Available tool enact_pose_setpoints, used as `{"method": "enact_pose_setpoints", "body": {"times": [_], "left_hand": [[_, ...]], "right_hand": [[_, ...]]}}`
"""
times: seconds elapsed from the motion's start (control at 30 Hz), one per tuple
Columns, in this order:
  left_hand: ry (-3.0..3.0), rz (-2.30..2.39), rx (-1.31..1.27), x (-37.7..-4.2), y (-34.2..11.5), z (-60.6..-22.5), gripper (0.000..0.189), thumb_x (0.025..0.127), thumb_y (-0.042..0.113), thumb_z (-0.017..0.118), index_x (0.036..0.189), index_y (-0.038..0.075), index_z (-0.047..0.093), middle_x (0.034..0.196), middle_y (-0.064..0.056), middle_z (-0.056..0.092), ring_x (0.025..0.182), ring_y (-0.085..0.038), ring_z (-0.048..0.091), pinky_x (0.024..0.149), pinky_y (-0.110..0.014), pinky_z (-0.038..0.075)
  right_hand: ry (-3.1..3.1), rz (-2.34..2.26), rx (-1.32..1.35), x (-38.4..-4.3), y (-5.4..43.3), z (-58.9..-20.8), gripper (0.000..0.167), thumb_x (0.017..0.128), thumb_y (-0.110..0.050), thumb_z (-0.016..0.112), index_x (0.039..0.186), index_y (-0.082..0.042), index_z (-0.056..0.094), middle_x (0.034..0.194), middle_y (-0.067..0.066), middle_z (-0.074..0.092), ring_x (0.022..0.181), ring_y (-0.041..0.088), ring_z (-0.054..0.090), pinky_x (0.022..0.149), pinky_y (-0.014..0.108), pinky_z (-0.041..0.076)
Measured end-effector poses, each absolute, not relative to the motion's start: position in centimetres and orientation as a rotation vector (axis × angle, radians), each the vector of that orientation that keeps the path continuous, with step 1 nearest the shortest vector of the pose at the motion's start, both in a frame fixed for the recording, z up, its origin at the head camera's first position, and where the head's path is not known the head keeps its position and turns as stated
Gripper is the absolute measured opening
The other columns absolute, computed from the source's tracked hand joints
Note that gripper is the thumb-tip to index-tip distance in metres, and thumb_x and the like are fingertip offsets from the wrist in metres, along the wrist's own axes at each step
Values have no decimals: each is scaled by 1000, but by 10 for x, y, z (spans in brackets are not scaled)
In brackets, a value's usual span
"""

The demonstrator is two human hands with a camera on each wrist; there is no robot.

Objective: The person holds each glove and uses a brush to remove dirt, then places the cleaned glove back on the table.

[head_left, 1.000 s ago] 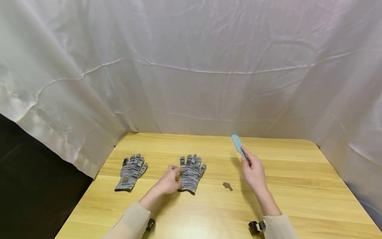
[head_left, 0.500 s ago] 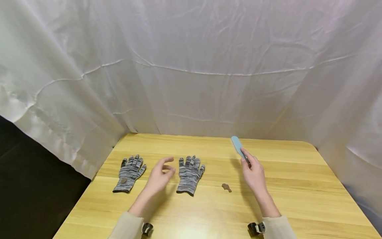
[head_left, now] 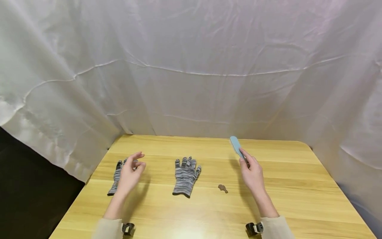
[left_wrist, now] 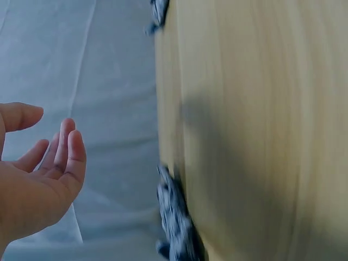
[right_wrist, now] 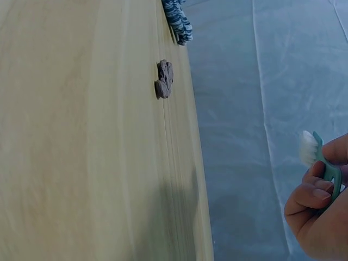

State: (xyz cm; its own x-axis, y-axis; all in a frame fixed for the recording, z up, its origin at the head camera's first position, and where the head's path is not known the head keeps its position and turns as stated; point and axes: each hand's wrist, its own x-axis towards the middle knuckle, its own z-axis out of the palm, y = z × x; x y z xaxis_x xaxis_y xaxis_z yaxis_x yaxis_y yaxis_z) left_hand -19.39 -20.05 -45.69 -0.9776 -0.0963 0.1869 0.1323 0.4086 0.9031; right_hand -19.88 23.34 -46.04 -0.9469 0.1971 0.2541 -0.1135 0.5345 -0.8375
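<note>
My left hand (head_left: pixel 129 174) is in the air over the left grey-striped knit glove (head_left: pixel 115 182), covering much of it in the head view. Its fingers are loosely bent with nothing between them, as the left hand (left_wrist: pixel 41 182) in the left wrist view shows. A second knit glove (head_left: pixel 185 179) lies flat, fingers pointing away, in the middle of the table. My right hand (head_left: pixel 253 174) grips a light blue brush (head_left: pixel 235 144) by its handle, raised above the table. White bristles of the brush (right_wrist: pixel 309 148) show in the right wrist view.
A small brown, clay-like lump (head_left: pixel 222 188) lies on the wooden table (head_left: pixel 209 219) between the middle glove and my right hand. A pale curtain (head_left: pixel 185 96) hangs behind the table's far edge. Dark cloth (head_left: pixel 30 192) lies beyond the left edge.
My left hand has let go of the middle glove and moved left, over the left glove, hiding the brown round piece seen on its cuff. My right hand holds the brush almost still.
</note>
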Motion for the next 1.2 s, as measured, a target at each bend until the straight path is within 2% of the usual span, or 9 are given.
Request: {"method": "enact_pose_setpoints", "body": {"times": [0.17, 0.33, 0.47, 0.63, 0.9, 1.03, 1.2], "left_hand": [[-2538, -1486, 42, -195, -229, -461, 53, 105, 12, 59, 154, 3, 43, 148, -16, 55, 119, -22, 58, 87, -8, 46], [-2594, -1395, 45, -198, -252, -466, 52, 103, 9, 59, 152, -1, 45, 145, -22, 57, 120, -31, 60, 84, -9, 47], [-2681, -1291, 4, -199, -271, -469, 49, 103, 8, 58, 149, -4, 46, 143, -26, 57, 119, -39, 61, 81, -17, 50], [-2794, -1248, -40, -201, -292, -473, 48, 104, 8, 58, 148, -6, 46, 142, -29, 55, 118, -43, 60, 78, -27, 54], [-2865, -1091, -115, -209, -315, -472, 40, 100, 2, 63, 138, -9, 57, 131, -32, 62, 107, -46, 67, 75, -37, 58], [-2924, -1037, -149, -212, -325, -476, 38, 96, -1, 65, 132, -12, 59, 127, -34, 63, 109, -51, 67, 79, -47, 61], [-2954, -1016, -204, -214, -336, -484, 40, 91, -5, 69, 128, -15, 60, 121, -38, 64, 107, -53, 66, 87, -57, 59]], "right_hand": [[-2451, 1376, -72, -199, 233, -461, 43, 109, -16, 52, 152, -13, 54, 129, 24, 63, 97, 30, 56, 76, 30, 46], [-2453, 1387, -77, -200, 234, -461, 44, 109, -16, 51, 153, -13, 53, 138, 24, 60, 105, 33, 57, 84, 36, 47], [-2461, 1401, -76, -200, 235, -461, 44, 110, -16, 50, 154, -14, 52, 142, 24, 58, 107, 33, 57, 84, 36, 47], [-2459, 1391, -80, -200, 236, -462, 44, 109, -16, 51, 153, -14, 53, 138, 23, 60, 105, 32, 57, 83, 34, 47], [-2444, 1374, -77, -199, 237, -462, 44, 109, -16, 51, 153, -12, 54, 138, 23, 61, 105, 32, 58, 83, 34, 47], [-2442, 1365, -79, -200, 238, -462, 43, 109, -15, 51, 152, -12, 54, 135, 23, 62, 104, 32, 57, 83, 35, 46], [-2451, 1379, -71, -200, 237, -462, 44, 109, -15, 51, 153, -12, 53, 137, 24, 61, 106, 32, 58, 85, 36, 47]]}}
